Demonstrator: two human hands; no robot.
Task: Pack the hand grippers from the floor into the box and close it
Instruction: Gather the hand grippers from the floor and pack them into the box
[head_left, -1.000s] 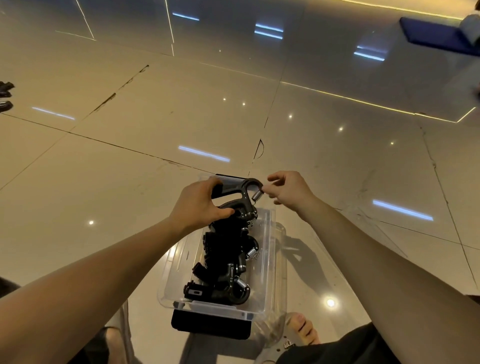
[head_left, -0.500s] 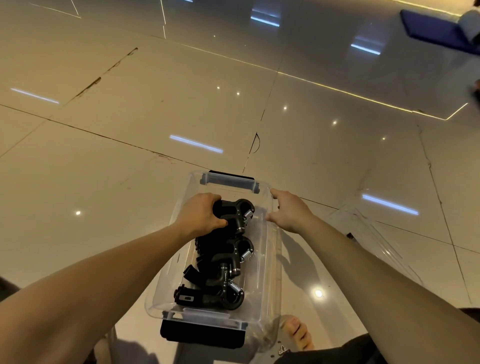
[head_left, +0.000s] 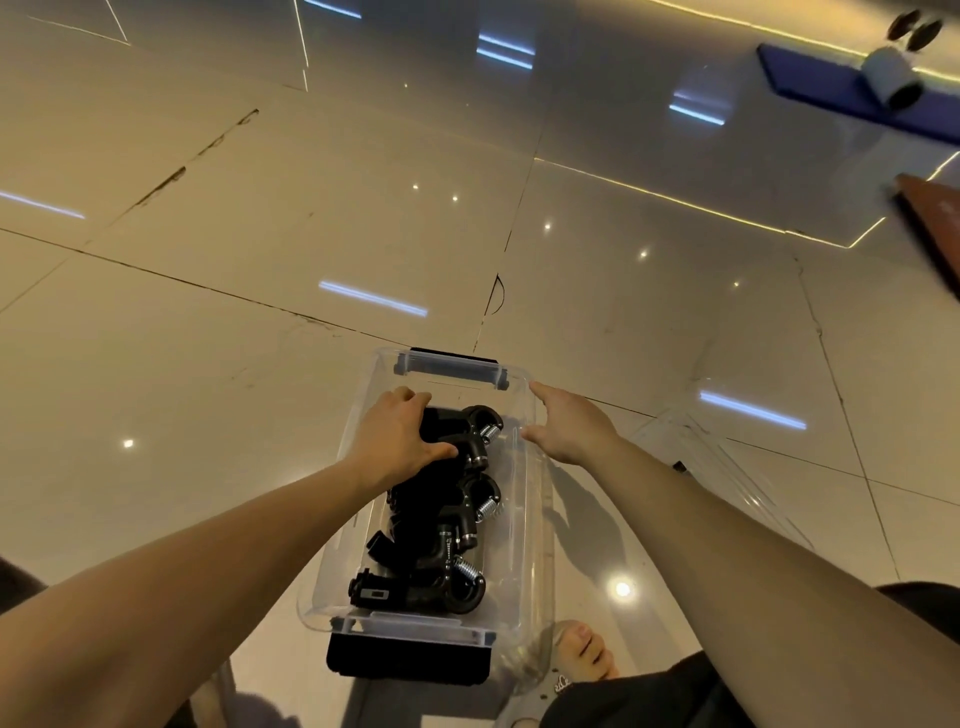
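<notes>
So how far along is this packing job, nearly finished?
Nearly there. Done: several black hand grippers with steel springs lie stacked in the clear plastic box, and none shows on the floor. In hand: the left hand grips the topmost gripper inside the box while the right hand touches its rim. Left: the box is open; what looks like its clear lid lies on the floor beside it.

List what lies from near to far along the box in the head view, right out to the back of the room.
Near black latch → nearest hand gripper → left hand gripping the farthest hand gripper → far latch → blue mat.
</notes>
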